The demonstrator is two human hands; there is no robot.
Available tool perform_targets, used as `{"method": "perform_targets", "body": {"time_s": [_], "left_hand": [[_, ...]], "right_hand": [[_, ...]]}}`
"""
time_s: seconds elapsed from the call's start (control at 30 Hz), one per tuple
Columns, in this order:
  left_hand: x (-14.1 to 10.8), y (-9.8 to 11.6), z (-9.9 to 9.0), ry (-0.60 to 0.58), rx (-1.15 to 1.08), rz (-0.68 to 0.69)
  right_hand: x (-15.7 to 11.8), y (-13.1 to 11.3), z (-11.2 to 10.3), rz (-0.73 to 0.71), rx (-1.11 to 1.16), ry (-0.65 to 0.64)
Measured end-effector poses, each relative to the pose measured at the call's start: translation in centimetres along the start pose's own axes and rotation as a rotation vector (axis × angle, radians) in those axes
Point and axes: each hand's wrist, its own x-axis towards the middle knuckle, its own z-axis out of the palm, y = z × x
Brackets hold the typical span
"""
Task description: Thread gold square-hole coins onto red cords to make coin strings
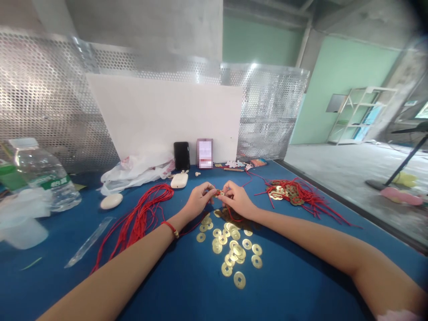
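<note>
My left hand (199, 199) and my right hand (238, 199) meet just above the blue table, fingertips pinched together. Between them is a small brass coin with red cord (218, 193), partly covered by the fingers. A strand of the cord trails below my hands. Under and in front of my hands lie several loose brass coins with square holes (237, 251), some overlapping. Left of my left forearm stretches a bundle of red cords (142, 209). Beyond my right hand, at the right, rests a heap of coins tied with red cords (289, 194).
A black phone (181, 155) and a lit phone (205, 154) lean against a white board (170, 111). A white case (179, 180), a plastic bag (140, 171), a white oval object (111, 201), a water bottle (45, 174) and a clear strip (88, 242) are at the left.
</note>
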Motion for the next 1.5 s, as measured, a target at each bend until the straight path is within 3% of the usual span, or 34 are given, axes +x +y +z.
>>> {"method": "perform_targets", "body": {"time_s": [0.27,0.5,0.6,1.07,1.5], "left_hand": [[-0.1,0.0,0.0,-0.126,-0.027,0.045],[-0.3,-0.1,0.0,-0.147,0.073,0.075],[-0.3,-0.4,0.0,-0.187,0.142,0.103],[0.0,-0.6,-0.1,-0.184,-0.020,0.057],[-0.4,0.0,0.0,-0.149,0.075,0.106]], "right_hand": [[0.9,0.6,0.3,0.173,0.297,-0.130],[1.0,-0.2,-0.1,0.401,0.495,-0.075],[0.9,-0.5,-0.3,0.455,0.536,-0.127],[1.0,0.1,-0.4,0.487,0.558,-0.145],[0.7,-1.3,-0.4,0.540,0.513,-0.105]]}}
